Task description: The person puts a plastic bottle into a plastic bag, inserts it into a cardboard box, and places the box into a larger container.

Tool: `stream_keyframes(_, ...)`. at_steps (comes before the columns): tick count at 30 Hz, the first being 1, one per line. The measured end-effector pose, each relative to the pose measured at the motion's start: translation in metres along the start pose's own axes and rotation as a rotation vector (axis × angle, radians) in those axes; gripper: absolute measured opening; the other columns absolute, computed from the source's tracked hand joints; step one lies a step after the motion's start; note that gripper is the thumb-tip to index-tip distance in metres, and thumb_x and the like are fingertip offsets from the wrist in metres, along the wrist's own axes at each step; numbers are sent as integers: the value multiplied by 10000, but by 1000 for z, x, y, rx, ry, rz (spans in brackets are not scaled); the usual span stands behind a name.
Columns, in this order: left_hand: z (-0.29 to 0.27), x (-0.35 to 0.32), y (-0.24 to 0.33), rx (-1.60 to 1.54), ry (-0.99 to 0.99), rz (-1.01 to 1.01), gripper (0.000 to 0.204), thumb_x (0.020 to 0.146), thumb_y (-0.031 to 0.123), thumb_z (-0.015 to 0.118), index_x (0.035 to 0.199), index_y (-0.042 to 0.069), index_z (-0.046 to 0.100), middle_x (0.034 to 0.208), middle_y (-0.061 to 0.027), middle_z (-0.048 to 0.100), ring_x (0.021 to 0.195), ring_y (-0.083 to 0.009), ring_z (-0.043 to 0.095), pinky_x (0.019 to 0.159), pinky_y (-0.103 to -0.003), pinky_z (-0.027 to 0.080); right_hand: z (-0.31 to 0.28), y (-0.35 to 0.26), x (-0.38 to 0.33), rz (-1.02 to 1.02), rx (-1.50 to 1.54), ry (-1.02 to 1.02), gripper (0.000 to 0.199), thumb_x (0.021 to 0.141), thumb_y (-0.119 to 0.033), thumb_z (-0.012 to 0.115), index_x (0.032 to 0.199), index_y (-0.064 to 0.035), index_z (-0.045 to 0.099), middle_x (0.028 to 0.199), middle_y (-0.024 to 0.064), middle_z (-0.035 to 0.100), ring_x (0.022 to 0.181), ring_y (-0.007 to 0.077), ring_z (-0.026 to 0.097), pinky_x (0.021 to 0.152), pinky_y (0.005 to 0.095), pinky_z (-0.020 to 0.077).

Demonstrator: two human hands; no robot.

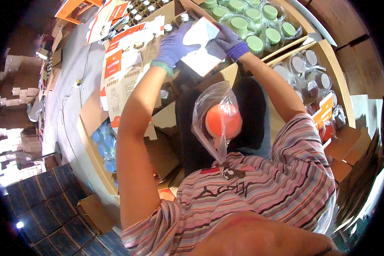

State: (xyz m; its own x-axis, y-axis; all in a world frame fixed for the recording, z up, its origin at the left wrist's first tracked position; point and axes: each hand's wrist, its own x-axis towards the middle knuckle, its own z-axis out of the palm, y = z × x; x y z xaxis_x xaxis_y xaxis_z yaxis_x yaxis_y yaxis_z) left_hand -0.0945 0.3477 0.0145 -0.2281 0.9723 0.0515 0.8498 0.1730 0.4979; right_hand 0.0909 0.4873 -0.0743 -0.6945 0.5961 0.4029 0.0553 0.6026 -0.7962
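Both my hands wear purple gloves and hold a white cardboard piece with red edges [200, 51], perhaps an unfolded carton, out in front of me. My left hand [175, 46] grips its left side, the thumb lying across the white face. At the upper right edge, my right hand [231, 42] has its fingers closed on the board. Nearer to me, a round orange lid [223, 120] shows through a clear plastic bag over my lap; what lies under the lid is mostly hidden.
Green-lidded containers in plastic [239, 24] fill a box at the far right, with grey-lidded ones [298, 64] nearer. Flat printed cartons [123, 81] lie to the left, beside silver-capped bottles [168, 28]. Blue-lidded items [108, 147] sit in a box at the near left.
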Motion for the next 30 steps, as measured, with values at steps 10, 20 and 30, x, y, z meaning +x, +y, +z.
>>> stream_keyframes(10,36,-53,0,-1317,166,-200,472,949,214,516,1353,-5,409,1297,-151,517,1146,-231,523,956,-332,419,-3,-33,-36,473,414,-4,477,997,-363,388,1354,-52,440,1245,95,565,1071,183,570,923,320,468)
stream_keyframes(20,-30,-140,79,-600,634,347,990,764,277,671,1464,26,16,1514,-177,138,1392,-321,213,1118,-450,196,-74,-125,-47,212,854,120,413,1005,-331,304,1223,-69,539,1295,62,514,1218,160,464,1035,302,335)
stream_keyframes(30,-23,-132,23,-88,448,432,642,777,412,713,1290,127,452,1266,-73,520,1173,-251,502,974,-397,409,-49,-55,-20,-153,848,36,457,910,-234,501,1307,-14,453,1339,158,458,1234,273,433,1045,384,332)
